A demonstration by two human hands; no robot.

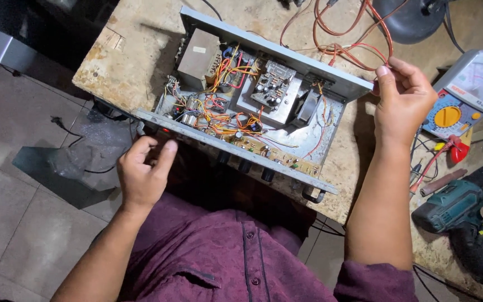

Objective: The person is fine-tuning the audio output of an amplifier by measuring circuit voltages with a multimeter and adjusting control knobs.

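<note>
An opened metal amplifier chassis (pixel 264 95) lies tilted on the worn desk (pixel 124 67), its lid off, showing a grey transformer (pixel 198 59), orange and red wiring and small circuit boards. The left hand (pixel 143 173) reaches up from the lap with the forearm angled inward; its fingers (pixel 166 154) curl loosely against the near front panel at the chassis's left corner, touching it rather than clamping it. The right hand (pixel 402 103) is raised on an upright forearm at the far right corner, thumb and fingertips pinched on the rear edge of the chassis, beside a tangle of red wires (pixel 347 33). Just right of that hand sits an analogue multimeter (pixel 468 92); nearer the person, a teal cordless drill (pixel 454 207) lies on the desk.
</note>
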